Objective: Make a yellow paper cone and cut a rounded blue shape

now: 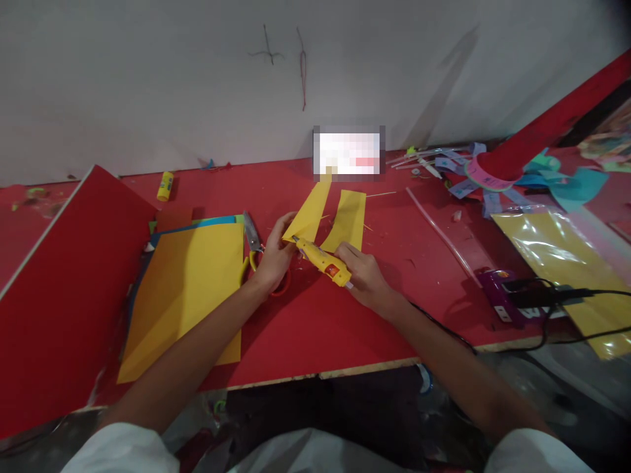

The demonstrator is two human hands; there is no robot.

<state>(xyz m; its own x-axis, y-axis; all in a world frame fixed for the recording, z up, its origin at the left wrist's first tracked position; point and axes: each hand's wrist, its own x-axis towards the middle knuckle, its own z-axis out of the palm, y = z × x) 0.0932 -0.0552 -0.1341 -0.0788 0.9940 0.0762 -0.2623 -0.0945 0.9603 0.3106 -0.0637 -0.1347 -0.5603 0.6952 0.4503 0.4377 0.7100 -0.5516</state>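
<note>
Dim, soft view, slanting shadow (447,82) on the wall (158,79), glaring pixelated panel (345,148), right edge perhaps blurred.

Pale grey wall (172,79), red tabletop (305,348), slanted shadow (447,85) at right

A yellow glue gun (323,261) slants with its nozzle toward the far left; its body bears a reddish patch, and a pale stick protrudes from the rear. The nozzle lies at the near edge of a yellow paper strip (312,210), which narrows toward its far end.
</note>
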